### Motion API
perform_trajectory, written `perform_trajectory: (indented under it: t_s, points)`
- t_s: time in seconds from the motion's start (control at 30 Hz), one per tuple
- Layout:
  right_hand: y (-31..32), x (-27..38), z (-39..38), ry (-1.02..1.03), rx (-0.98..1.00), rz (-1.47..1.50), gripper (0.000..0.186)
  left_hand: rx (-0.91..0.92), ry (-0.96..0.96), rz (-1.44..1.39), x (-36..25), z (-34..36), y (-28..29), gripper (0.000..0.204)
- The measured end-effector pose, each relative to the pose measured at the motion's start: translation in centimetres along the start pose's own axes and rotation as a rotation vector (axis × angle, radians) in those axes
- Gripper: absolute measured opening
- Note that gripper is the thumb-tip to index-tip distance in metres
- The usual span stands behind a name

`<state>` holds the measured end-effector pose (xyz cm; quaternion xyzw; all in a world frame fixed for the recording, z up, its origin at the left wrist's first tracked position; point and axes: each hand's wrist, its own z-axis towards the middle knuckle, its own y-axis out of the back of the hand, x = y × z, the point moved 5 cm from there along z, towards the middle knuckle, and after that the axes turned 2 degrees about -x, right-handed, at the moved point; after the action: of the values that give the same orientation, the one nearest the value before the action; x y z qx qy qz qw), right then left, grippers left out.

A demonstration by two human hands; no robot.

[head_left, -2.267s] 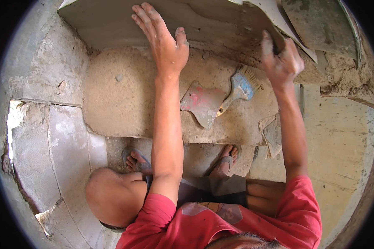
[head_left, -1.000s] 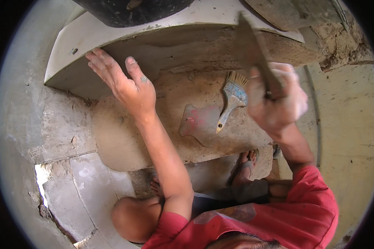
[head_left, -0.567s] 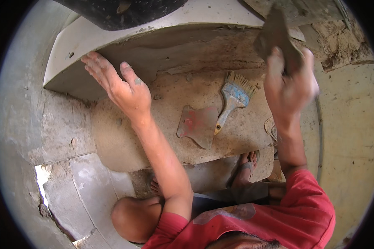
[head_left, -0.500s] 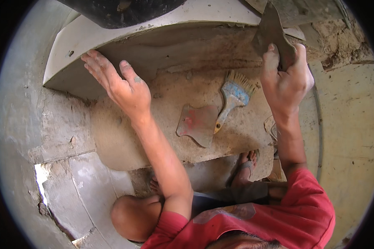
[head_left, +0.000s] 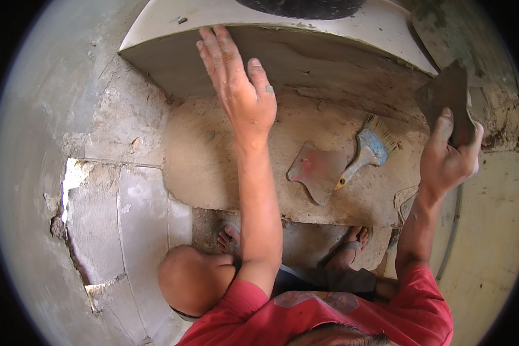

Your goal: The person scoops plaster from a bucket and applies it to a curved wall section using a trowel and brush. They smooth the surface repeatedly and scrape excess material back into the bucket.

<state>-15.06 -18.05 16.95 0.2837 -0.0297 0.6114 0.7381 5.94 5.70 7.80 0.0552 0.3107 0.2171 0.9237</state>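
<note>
My left hand (head_left: 239,95) is open, its fingers stretched out against the upper edge of a grey plastered vertical face (head_left: 328,63) under a white ledge (head_left: 213,12). A small grey smear marks its thumb. At the right, my right hand (head_left: 452,153) grips a thin, flat, grey scraper-like sheet (head_left: 448,95) between thumb and fingers, the sheet's free end pointing up near the ledge's right end. A similar loose flat piece with reddish marks (head_left: 317,168) lies on the dusty surface below. Beside it rests a wide paintbrush (head_left: 366,151) with a worn blue ferrule area, touching or nearly touching that piece.
A black rounded container (head_left: 303,7) stands on the ledge at the top. The dusty brown step (head_left: 207,153) spreads below the plastered face. At the left is a rough grey wall (head_left: 98,118) with a broken gap. A yellowish board (head_left: 490,230) lies at the right.
The view has shifted, so the ledge, brush and loose piece sit farther right. My left hand stays at the edge, seemingly a little farther right along it. My right hand still holds the sheet.
</note>
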Motion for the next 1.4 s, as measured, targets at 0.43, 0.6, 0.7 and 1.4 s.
perform_trajectory:
  t_s: [0.43,0.6,0.7,1.4]
  points:
    - [-4.5,10.1,-6.4,0.608,0.204,0.333,0.018,-0.168,-0.045,0.121,1.9,3.2,4.1,0.063]
    - [-12.4,14.1,-8.7,0.446,0.158,0.455,0.023,-0.06,-0.028,0.064,2.0,3.0,4.4,0.065]
    - [-13.0,11.5,-7.8,0.383,0.09,0.401,0.026,-0.018,-0.009,0.034,1.6,2.0,3.3,0.068]
    - [-3.1,-2.1,-3.4,0.342,0.129,0.094,0.018,-0.007,0.049,-0.042,1.6,0.4,2.1,0.077]
